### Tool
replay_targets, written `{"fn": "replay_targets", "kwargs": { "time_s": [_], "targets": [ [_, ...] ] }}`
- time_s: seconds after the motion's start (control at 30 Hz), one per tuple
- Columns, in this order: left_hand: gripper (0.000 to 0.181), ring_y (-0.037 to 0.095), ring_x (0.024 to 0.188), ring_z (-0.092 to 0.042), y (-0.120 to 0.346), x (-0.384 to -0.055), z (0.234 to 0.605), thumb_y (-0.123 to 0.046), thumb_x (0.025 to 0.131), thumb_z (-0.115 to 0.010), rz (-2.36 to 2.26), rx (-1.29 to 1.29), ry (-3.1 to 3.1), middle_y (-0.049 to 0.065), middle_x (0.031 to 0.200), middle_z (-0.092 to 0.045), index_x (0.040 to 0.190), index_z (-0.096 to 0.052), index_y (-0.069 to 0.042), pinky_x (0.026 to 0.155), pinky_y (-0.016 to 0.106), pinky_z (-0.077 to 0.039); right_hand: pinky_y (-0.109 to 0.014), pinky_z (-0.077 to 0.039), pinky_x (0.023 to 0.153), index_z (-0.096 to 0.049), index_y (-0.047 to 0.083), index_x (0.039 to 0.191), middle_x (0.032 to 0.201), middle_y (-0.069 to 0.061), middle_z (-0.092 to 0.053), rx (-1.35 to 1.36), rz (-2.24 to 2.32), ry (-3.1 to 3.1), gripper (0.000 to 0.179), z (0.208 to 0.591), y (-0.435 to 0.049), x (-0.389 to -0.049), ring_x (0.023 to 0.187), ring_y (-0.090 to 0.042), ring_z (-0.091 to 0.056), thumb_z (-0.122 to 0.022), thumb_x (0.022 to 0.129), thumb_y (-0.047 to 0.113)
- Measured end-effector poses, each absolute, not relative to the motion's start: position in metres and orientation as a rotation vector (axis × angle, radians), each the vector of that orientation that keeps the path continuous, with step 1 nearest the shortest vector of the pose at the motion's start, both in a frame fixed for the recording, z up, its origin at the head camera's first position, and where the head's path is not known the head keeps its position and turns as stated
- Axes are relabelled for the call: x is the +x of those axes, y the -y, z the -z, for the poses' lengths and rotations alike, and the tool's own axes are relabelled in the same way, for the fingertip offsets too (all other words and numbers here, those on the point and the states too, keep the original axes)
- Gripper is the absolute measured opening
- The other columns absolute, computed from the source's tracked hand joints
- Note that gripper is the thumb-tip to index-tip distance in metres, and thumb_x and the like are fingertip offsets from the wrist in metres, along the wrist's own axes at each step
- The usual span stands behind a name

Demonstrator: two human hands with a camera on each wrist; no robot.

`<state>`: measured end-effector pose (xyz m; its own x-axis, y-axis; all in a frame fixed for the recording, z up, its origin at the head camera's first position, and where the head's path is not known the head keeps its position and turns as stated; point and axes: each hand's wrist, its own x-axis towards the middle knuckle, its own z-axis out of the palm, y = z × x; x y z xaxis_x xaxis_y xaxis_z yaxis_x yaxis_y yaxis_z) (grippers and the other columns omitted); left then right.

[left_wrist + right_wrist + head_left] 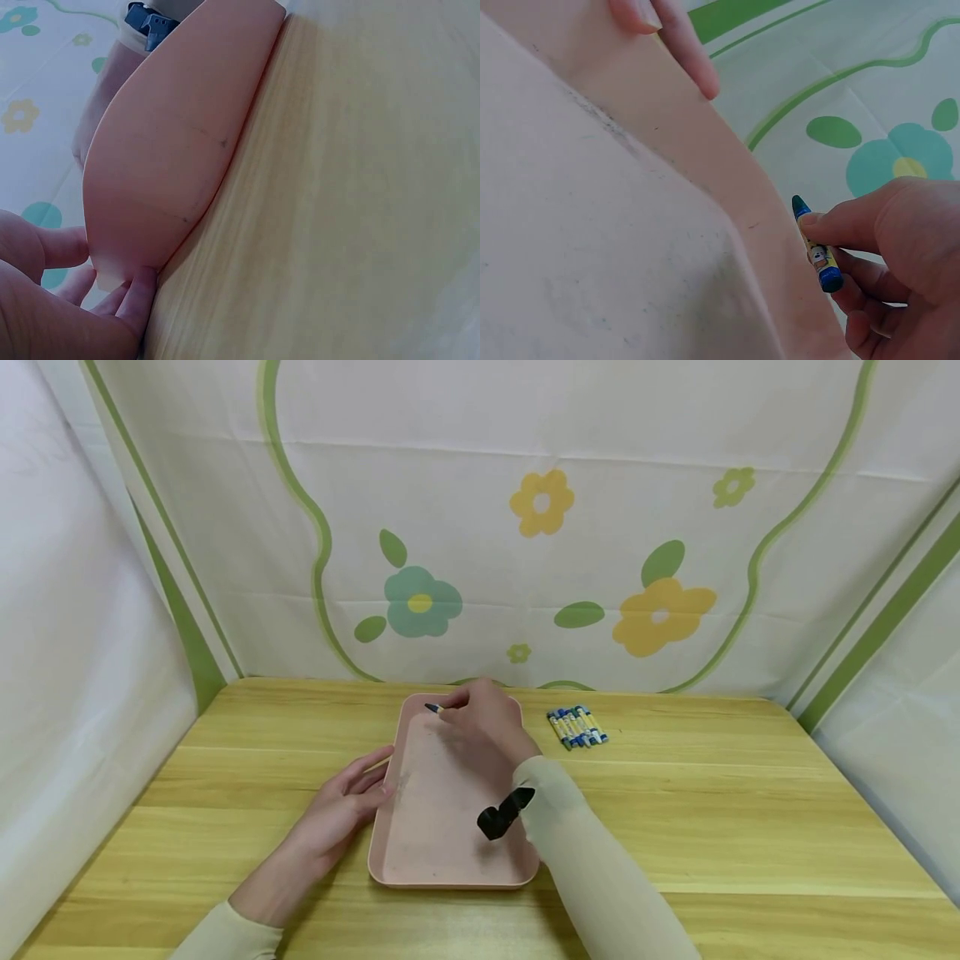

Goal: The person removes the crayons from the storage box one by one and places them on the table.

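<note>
A pink rectangular tray (438,827) lies lengthwise on the wooden table. At its left side, my left hand (341,810) holds the rim, the thumb over the edge and the fingers along the outer wall. Above the tray's far end, my right hand (487,714) pinches a crayon (817,251) between thumb and fingers. This crayon has a dark green tip, blue bands and a yellow printed wrapper. Dark smudges and small specks mark the inside of the tray in the right wrist view.
Several crayons (577,727) in blue and green tones lie side by side to the right of the tray. A white cloth (465,527) with flowers hangs behind the wooden table (720,827). A black wrist camera (495,820) juts out over the tray.
</note>
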<state>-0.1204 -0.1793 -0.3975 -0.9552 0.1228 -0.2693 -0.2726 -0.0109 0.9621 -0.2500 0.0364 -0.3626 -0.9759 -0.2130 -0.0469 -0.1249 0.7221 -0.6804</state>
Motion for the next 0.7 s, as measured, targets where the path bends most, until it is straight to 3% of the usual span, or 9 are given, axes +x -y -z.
{"fn": "replay_targets", "kwargs": {
  "time_s": [0.23, 0.7],
  "targets": [
    [0.063, 0.033, 0.156, -0.038, 0.178, -0.120, 0.398, -0.010, 0.107, -0.059, -2.044, -0.149, -2.000, 0.020, 0.172, -0.035, 0.166, -0.036, -0.014, 0.099, 0.016, -0.050, -0.033, -0.060, 0.083, -0.086, 0.017, 0.110, 0.107, 0.001, -0.081, -0.434, 1.263, -2.760, 0.015, 0.352, -0.047, -0.248, 0.102, -0.018, -0.070, -0.078, 0.098, 0.021],
    [0.064, 0.031, 0.156, -0.038, 0.178, -0.120, 0.398, -0.011, 0.107, -0.060, -2.036, -0.174, -2.002, 0.017, 0.172, -0.034, 0.166, -0.036, -0.017, 0.098, 0.016, -0.051, -0.027, -0.055, 0.072, -0.085, 0.017, 0.110, 0.106, 0.001, -0.080, -0.380, 1.274, -2.785, 0.016, 0.344, -0.067, -0.236, 0.094, -0.017, -0.067, -0.079, 0.097, 0.023]
  ]
}}
